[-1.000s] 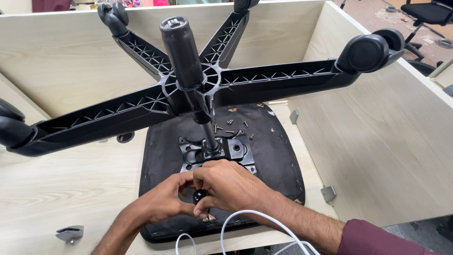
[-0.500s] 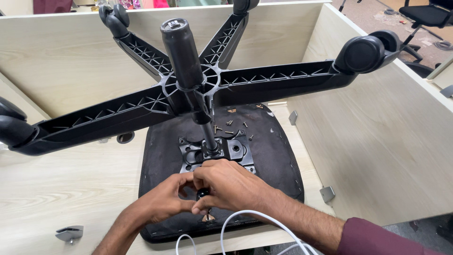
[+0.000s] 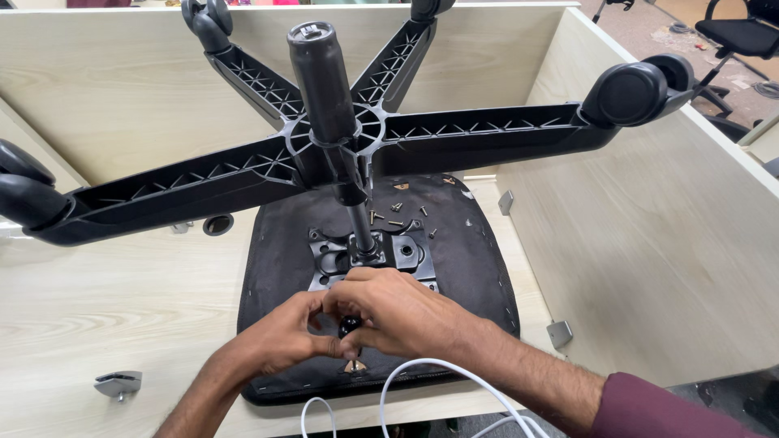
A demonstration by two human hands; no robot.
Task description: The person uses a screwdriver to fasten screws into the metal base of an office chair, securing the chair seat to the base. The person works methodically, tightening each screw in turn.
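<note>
Both hands, left hand (image 3: 284, 337) and right hand (image 3: 402, 312), stay clenched together on a small black knob (image 3: 349, 326) under the metal plate (image 3: 373, 258) of the upturned chair seat (image 3: 479, 251), hardly shifted from a second ago.

Small black part (image 3: 349, 326) mostly hidden between both hands; white cable (image 3: 422, 381) cut off at bottom edge.

No packages, signs or screens in view, only a small pale round label (image 3: 309, 32) on the top end of the upturned black gas-lift cylinder (image 3: 323, 89), its print too small to make out
</note>
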